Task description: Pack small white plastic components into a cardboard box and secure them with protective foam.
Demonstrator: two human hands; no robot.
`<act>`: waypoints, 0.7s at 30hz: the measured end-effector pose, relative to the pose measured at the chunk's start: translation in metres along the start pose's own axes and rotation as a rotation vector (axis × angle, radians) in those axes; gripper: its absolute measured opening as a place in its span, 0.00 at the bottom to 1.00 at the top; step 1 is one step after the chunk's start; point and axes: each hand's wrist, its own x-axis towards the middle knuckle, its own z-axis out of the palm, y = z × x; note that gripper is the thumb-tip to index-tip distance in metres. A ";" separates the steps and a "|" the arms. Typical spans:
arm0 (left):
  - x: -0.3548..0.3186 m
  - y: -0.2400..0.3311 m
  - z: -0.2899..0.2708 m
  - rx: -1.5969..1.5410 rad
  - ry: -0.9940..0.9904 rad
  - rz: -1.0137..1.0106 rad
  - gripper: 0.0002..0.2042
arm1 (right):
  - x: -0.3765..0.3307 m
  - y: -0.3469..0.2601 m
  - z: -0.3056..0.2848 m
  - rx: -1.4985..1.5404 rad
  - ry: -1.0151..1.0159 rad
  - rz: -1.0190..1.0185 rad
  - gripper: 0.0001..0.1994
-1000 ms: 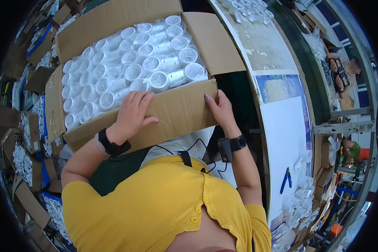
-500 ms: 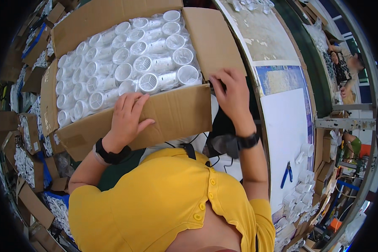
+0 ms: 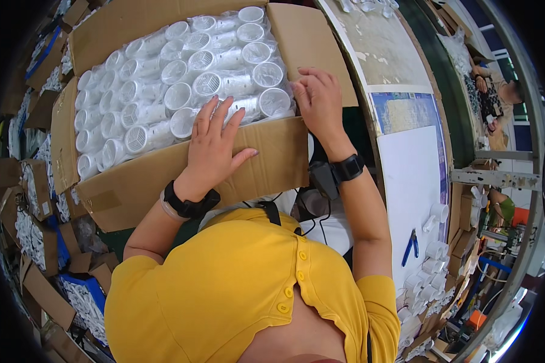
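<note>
A large open cardboard box point(image 3: 260, 163) stands in front of me, filled with several rows of white plastic cylinders point(image 3: 181, 91) wrapped in clear film. My left hand point(image 3: 215, 145) lies flat on the near flap, its spread fingers reaching over the edge onto the wrapped cylinders. My right hand point(image 3: 318, 100) rests at the box's right near corner, fingertips touching the film beside a cylinder point(image 3: 275, 101). Neither hand grips anything. Both wrists wear black bands.
A curved workbench point(image 3: 412, 175) runs along my right, with blue pliers point(image 3: 410, 245) and several white cylinders point(image 3: 433, 251) on it. More cardboard boxes of white parts point(image 3: 33, 224) crowd the floor on my left. Another person point(image 3: 496, 85) works at the far right.
Both hands have moved forward from the near flap toward the box's contents; the left fingers now reach over the wrapped cylinders and the right hand has shifted to the box's corner.
</note>
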 end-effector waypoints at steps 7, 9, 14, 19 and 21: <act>0.000 0.000 0.001 -0.005 -0.033 -0.002 0.31 | -0.001 -0.007 0.004 -0.166 0.006 -0.159 0.06; 0.002 -0.001 0.003 -0.006 -0.029 0.007 0.31 | -0.001 -0.006 0.009 -0.135 0.020 -0.132 0.07; 0.004 -0.002 0.004 0.002 -0.039 0.032 0.29 | 0.016 -0.017 0.004 -0.157 0.092 -0.213 0.08; 0.003 -0.006 0.006 -0.015 -0.048 0.045 0.27 | 0.031 -0.020 -0.009 0.717 -0.004 0.347 0.12; 0.003 -0.006 0.006 -0.016 -0.050 0.045 0.27 | 0.039 -0.009 -0.014 1.228 0.105 0.465 0.13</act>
